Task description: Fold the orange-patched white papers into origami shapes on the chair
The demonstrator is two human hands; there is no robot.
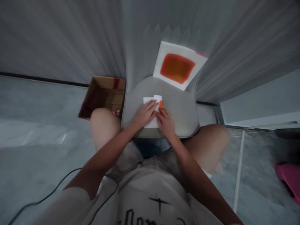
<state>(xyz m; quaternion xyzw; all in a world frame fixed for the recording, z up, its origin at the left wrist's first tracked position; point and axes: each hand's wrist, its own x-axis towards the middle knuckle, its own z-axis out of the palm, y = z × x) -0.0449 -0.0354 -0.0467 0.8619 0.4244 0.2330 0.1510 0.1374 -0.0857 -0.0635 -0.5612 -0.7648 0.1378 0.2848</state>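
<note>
A small piece of white paper, with a folded part and an orange patch near its right edge, lies on the grey chair seat in front of me. My left hand rests on the paper, its fingers stretched out flat and pointing toward the fold. Close beside it, my right hand has bent fingers gripping the paper's right side, just below the orange patch. The fingertips of both hands nearly meet and hide part of the fold. Farther back, a larger white sheet with a red-orange block leans against the backrest.
An open cardboard box stands on the floor left of the chair. Grey curtain-like fabric hangs behind. A black cable crosses the floor at lower left. Something pink sits at the far right. My knees flank the seat.
</note>
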